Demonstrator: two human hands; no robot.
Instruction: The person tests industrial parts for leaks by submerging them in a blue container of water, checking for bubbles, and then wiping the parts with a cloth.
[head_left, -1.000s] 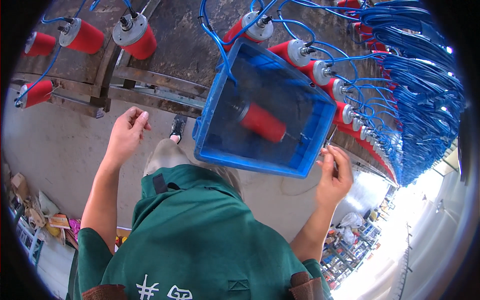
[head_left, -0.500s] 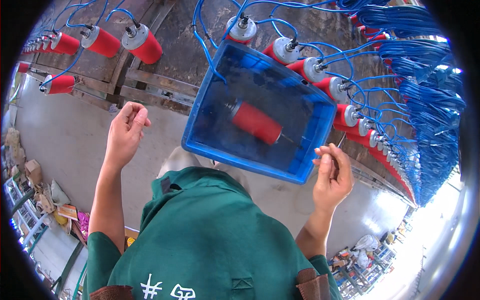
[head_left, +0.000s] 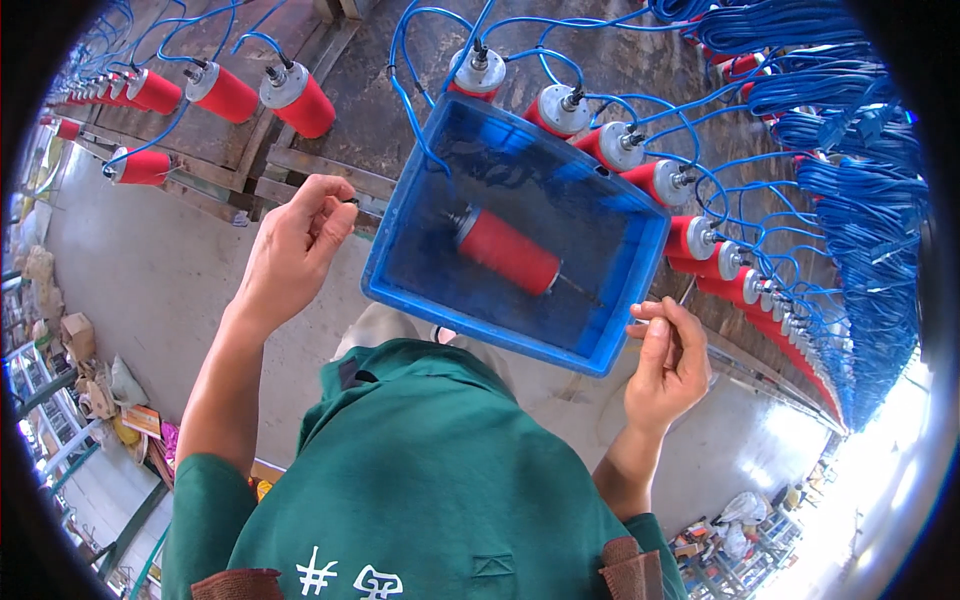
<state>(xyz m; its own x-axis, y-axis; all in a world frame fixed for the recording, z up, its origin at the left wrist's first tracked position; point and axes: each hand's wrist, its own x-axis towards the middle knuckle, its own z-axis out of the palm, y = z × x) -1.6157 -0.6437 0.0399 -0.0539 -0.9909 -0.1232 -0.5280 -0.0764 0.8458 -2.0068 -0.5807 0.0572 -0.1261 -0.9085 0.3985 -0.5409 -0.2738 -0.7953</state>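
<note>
My left hand (head_left: 300,245) is raised left of the blue plastic bin (head_left: 375,262), with its fingers bent in against the thumb. A tiny dark bit shows at those fingertips, too small to name. Beside the bin's near right corner, my right hand (head_left: 668,365) hangs with fingers loosely curled and thumb a little apart. I see nothing in it, and cannot tell whether its fingertips touch the rim. Inside the bin a red cylinder (head_left: 508,250) lies on its side in dark liquid. A metal fitting is at its upper left end and a thin line runs from the other.
Red cylinders with grey caps and blue cables stand along the bin's far side, one of them a capped cylinder (head_left: 560,110). More, such as a red cylinder (head_left: 298,100), line the dark worktable (head_left: 400,60) at left. Bundled blue cables (head_left: 860,190) pile up at right.
My left hand has moved right and a little up, closer to the bin, and a dark bit now shows at its fingertips. My right hand has barely moved.
</note>
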